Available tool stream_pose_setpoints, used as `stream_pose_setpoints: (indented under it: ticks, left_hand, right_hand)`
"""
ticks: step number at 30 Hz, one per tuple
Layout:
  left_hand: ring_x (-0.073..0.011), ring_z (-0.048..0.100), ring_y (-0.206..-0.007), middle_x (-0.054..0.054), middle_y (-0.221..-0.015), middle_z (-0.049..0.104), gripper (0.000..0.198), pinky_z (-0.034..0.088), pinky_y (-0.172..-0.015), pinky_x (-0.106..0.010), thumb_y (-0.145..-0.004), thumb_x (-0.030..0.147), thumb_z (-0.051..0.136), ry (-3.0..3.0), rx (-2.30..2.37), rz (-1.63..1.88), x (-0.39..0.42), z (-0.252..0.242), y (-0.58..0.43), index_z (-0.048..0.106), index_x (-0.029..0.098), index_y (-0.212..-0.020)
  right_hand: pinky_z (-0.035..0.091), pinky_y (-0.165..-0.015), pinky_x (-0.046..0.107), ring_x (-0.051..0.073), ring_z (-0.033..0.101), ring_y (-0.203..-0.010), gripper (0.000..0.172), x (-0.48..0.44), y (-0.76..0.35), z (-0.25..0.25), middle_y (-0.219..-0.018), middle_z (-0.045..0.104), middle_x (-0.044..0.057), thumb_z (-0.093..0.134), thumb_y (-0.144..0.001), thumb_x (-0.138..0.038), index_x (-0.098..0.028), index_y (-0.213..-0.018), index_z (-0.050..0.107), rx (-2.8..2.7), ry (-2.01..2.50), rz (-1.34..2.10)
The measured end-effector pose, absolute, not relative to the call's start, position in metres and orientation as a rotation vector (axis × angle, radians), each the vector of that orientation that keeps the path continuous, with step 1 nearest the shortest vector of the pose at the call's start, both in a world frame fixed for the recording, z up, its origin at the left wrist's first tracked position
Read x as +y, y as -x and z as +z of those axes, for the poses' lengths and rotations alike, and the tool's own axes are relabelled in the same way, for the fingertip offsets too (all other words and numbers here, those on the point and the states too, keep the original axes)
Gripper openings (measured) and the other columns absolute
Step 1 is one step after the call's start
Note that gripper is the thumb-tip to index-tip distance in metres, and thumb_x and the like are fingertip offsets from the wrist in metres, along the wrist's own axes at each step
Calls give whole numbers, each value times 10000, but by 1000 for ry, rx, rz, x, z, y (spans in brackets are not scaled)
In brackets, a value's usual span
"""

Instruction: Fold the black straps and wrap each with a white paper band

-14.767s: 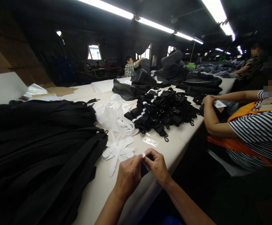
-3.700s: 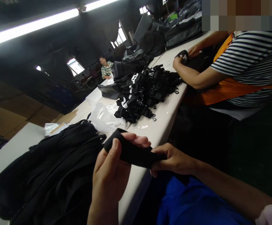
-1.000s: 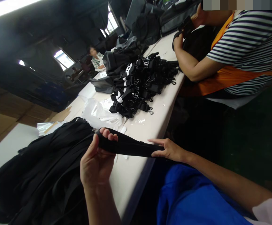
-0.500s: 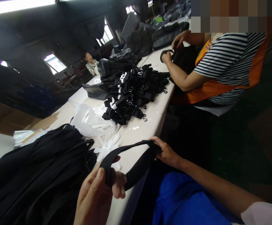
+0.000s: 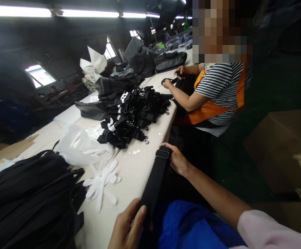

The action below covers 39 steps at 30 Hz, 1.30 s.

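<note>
A black webbing strap [image 5: 154,181] stretches between my two hands at the table's front edge. My left hand [image 5: 129,221] is closed on its near end, thumb on top. At the far end my right hand [image 5: 177,159] grips it beside a dark rectangular slide buckle [image 5: 162,154]; some of the right fingers are hidden behind the strap. To the left of my hands lie white strips [image 5: 102,185] fanned out on the table, and beyond them a heap of bundled black straps with metal hooks [image 5: 137,117].
Long black straps [image 5: 31,197] are piled at the left. White plastic bags [image 5: 82,145] lie on the pale table [image 5: 129,173]. A co-worker in a striped shirt [image 5: 218,90] sits at the right, handling black material. Cardboard boxes [image 5: 282,145] stand on the floor at right.
The looped strap is now pulled straight between my hands, with its buckle showing at the right hand. My left hand has moved right and down. The view has shifted; the co-worker's hands have moved slightly.
</note>
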<state>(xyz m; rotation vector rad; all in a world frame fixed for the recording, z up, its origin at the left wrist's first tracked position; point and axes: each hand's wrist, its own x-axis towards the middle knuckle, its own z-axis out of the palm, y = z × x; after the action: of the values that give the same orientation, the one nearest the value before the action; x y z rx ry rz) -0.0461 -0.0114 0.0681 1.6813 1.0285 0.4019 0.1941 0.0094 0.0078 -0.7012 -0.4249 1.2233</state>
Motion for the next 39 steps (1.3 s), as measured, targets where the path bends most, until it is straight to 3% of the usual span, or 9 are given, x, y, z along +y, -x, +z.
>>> stream_pose_setpoints:
  ticks: [7, 9, 12, 15, 23, 28, 32, 37, 39]
  left_hand:
    - [-192, 623, -657, -20, -693, 661, 608, 468, -634, -276, -887, 531, 535, -1775, 1056, 443, 8, 17, 37, 441, 159, -1360]
    - [-182, 609, -609, -12, -659, 638, 559, 458, -606, -272, -899, 530, 516, -1766, 1028, 450, 7, 14, 27, 495, 147, -1306]
    - [-147, 548, -503, 5, -546, 562, 469, 408, -522, -241, -934, 559, 415, -1725, 971, 409, 6, 14, 12, 630, 142, -940]
    - [-109, 463, -428, 32, -463, 465, 516, 335, -454, -215, -932, 585, 391, -1699, 959, 389, 10, 15, 3, 563, 158, -698]
    - [-109, 467, -476, 18, -591, 577, 470, 370, -472, -220, -870, 545, 556, -1643, 1113, 657, 15, 23, 3, 682, 121, -1028]
    - [-193, 646, -782, -63, -869, 713, 348, 487, -753, -298, -949, 388, 486, -2093, 1103, 829, 13, 12, 19, 695, 191, -1145]
    - [-147, 569, -591, -8, -631, 635, 276, 454, -795, -336, -894, 251, 605, -2607, 1090, 1132, 16, 2, 35, 704, 230, -1150]
    - [-210, 659, -838, -68, -932, 739, 348, 497, -775, -309, -937, 412, 503, -2031, 1200, 950, 11, -1, 32, 724, 201, -1103]
    - [-214, 655, -786, -60, -879, 733, 432, 501, -693, -291, -921, 502, 489, -1774, 1196, 765, 8, -3, 26, 717, 179, -1094]
  right_hand:
    - [459, -550, 212, 103, 566, -550, 262, 14, -189, 18, -646, 621, -36, 809, -656, -251, -168, -813, 617, -381, 596, 1302]
    - [449, -533, 207, 99, 556, -533, 232, 11, -184, 18, -639, 620, -35, 789, -686, -277, -170, -814, 627, -417, 598, 1302]
    - [428, -487, 211, 107, 541, -493, 240, 6, -177, 20, -592, 611, -25, 760, -702, -339, -156, -811, 651, -443, 632, 1376]
    - [421, -455, 214, 115, 530, -462, 243, 7, -175, 22, -539, 594, -23, 746, -695, -348, -140, -787, 660, -378, 665, 1462]
    - [499, -533, 214, 120, 592, -515, 204, 27, -179, 25, -610, 665, 9, 512, -928, -215, -137, -783, 632, 84, 539, 1568]
    - [510, -545, 221, 130, 607, -530, 227, 27, -182, 25, -611, 669, 10, 465, -933, -163, -151, -774, 626, 112, 501, 1546]
    - [538, -620, 275, 166, 629, -602, 172, 31, -179, 21, -640, 675, 28, 495, -894, -156, -156, -793, 635, 47, 490, 1523]
    - [500, -537, 275, 164, 572, -537, 115, 32, -171, 14, -572, 613, -2, 646, -809, -287, -175, -790, 628, -43, 522, 1406]
    - [443, -462, 233, 129, 507, -474, 149, 28, -167, 13, -530, 552, -33, 685, -770, -309, -177, -790, 619, -78, 504, 1419]
